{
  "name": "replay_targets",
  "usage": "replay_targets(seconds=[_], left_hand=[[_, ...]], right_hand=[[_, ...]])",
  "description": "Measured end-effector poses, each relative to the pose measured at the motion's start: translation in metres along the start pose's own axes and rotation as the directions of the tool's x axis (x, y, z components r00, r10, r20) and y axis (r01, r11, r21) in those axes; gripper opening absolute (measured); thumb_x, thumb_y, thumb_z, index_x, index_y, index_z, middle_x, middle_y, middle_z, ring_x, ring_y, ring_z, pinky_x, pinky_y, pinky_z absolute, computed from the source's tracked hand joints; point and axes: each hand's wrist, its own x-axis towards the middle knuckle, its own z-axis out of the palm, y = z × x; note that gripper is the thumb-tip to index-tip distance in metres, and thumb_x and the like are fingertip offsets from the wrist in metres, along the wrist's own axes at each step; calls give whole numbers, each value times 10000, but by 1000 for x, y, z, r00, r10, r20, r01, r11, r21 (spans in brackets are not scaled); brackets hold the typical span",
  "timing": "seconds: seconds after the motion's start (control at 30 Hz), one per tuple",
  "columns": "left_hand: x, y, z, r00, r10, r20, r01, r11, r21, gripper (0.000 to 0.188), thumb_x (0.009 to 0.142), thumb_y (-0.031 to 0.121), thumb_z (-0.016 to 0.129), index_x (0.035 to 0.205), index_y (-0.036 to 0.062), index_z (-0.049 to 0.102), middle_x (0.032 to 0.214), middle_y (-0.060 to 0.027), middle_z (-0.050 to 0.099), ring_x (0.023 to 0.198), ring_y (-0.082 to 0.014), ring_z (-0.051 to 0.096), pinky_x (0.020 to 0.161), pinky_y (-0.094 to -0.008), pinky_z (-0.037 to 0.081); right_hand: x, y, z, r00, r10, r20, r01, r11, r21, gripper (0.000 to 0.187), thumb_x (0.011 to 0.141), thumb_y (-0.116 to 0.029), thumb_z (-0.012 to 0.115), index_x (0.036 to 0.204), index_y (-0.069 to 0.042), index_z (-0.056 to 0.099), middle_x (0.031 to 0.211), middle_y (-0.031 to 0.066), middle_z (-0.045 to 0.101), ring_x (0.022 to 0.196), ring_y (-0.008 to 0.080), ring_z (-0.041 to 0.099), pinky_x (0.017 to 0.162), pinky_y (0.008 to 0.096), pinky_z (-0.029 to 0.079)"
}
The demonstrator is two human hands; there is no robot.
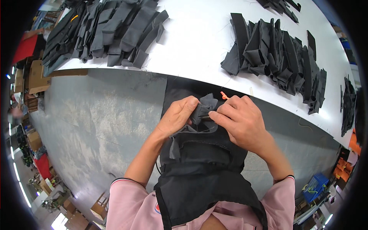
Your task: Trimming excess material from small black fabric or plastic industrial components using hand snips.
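Observation:
In front of my apron my left hand (177, 115) is closed on a piece of dark grey fabric (197, 115), pinching it between thumb and fingers. Part of the piece hangs below that hand as a loose strip. My right hand (242, 119) is closed around thread snips (206, 115); only their thin metal tips show, touching or very near the fabric. A bright orange tie (224, 95) sticks out above the right fingers, and I cannot tell whether it belongs to the snips. The palm hides the rest of the tool.
A white table (191, 42) curves across just beyond my hands. A pile of dark grey fabric pieces (115, 32) lies at its left, another pile (274, 57) at its right. A blue crate (315, 188) stands on the floor at right, cardboard boxes (38, 76) at left.

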Motion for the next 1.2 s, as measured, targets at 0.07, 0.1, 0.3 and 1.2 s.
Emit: replay_targets(seconds=[0.07,0.1,0.3,1.2], left_hand=[[0,1,-1,1000,-14,18,14,1000,16,444,994,430,370,903,42,566,748,22,510,672,-56,475,583,-217,437],[1,1,-1,1000,-16,16,16,1000,15,444,994,430,370,903,42,566,748,22,510,672,-56,475,583,-217,437],[1,3,-2,994,-96,59,98,995,-35,471,982,455,387,907,37,590,726,21,527,641,-60,479,569,-215,425],[-1,2,-3,953,-251,168,252,968,16,470,989,448,365,875,65,611,664,38,534,564,-41,467,530,-185,393]], right_hand=[[3,1,0,999,-40,-13,40,999,-12,174,656,-78,637,828,-75,614,748,7,510,699,175,510,602,292,390],[4,2,0,996,-84,-27,83,996,-26,99,667,-86,615,760,-78,582,724,4,465,691,158,495,603,280,390],[1,2,0,981,-184,61,187,981,-59,249,662,-108,608,909,-89,635,754,-1,510,719,162,530,588,274,392],[-11,-13,1,986,45,163,-73,983,170,239,683,-61,687,913,-81,626,764,25,526,662,189,559,549,305,409]])
